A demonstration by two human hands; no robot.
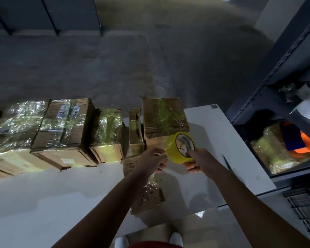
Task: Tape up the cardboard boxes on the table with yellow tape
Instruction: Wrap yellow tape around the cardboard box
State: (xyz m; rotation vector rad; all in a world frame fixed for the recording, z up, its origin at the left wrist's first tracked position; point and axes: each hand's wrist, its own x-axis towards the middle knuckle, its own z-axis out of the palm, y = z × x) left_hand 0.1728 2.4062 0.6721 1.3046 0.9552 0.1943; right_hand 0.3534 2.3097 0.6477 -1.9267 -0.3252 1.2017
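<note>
A roll of yellow tape (pixel 181 147) is held up above the white table (pixel 61 197). My right hand (pixel 195 161) grips the roll, with a finger pushed into its core. My left hand (pixel 153 159) pinches at the roll's left edge, where the tape end sits. Under my hands lies a small cardboard box (pixel 145 192), partly hidden by my left arm. Behind the roll stands a taller box (pixel 164 115) with shiny tape across its top. A row of taped cardboard boxes (pixel 61 129) runs along the table's far left side.
A dark knife-like tool (pixel 227 163) lies on the table to the right of my right arm. A grey metal shelf (pixel 276 83) stands at the right, holding a wrapped box (pixel 270 151) and an orange item. Beyond the table is concrete floor.
</note>
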